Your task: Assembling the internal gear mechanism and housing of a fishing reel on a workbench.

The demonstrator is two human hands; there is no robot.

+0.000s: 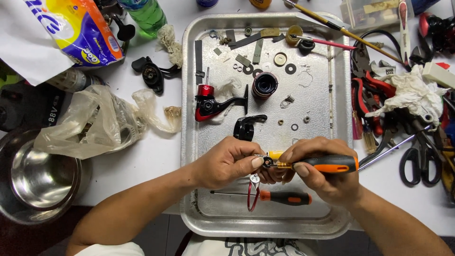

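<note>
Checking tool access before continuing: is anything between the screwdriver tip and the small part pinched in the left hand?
Nothing visible. The orange-handled screwdriver in the right hand already meets the small metal part held by the left hand above the metal tray.

Bare tray (313,118) ahead; black part (246,127) blocks the left.

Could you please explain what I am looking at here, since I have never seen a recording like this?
This is one picture from a camera worn on a person's head, looking down at their own bare hands; there is no robot. The left hand pinches a small metal part. The right hand holds an orange-handled screwdriver with its tip at that part. Both work over a metal tray that holds a second screwdriver, a red and black reel body, a dark spool and small washers. Beside the tray lie pliers, scissors, a plastic bag and a steel bowl.
</note>
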